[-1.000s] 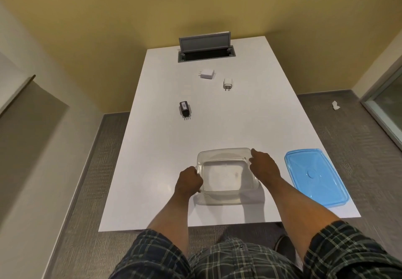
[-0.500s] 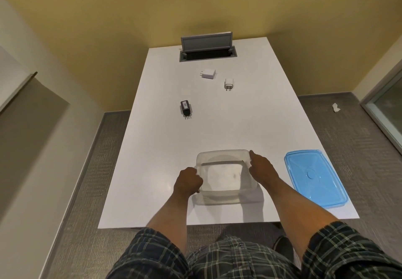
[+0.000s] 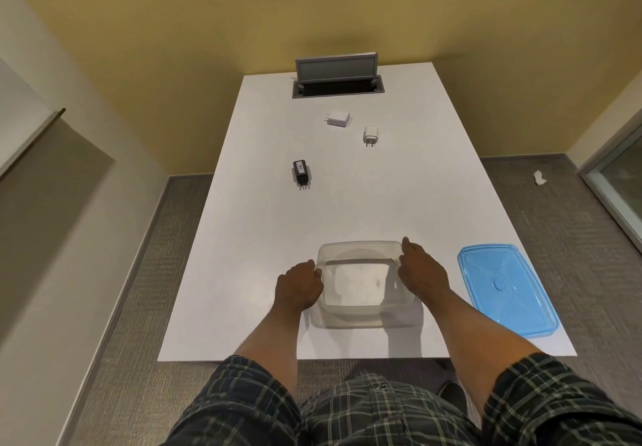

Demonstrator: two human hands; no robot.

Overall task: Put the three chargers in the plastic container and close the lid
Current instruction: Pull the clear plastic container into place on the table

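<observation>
A: status?
B: zero of three in. plastic container (image 3: pixel 361 280) empty, near table (image 3: pixel 264 237) front edge. left hand (image 3: pixel 298 289) curled on its left wall, right hand (image 3: pixel 422 273) spread along the right rim, fingers (image 3: pixel 406 247) loosely open. both touching, firm grip or not: cannot tell

A: chargers?
B: all well beyond: black charger (image 3: pixel 301 174) mid-left, flat white charger (image 3: pixel 338 119) and small white charger (image 3: pixel 370 134) further back

A: lid?
B: blue lid (image 3: pixel 503 287) off, just right of container. all loading plus closing left
</observation>
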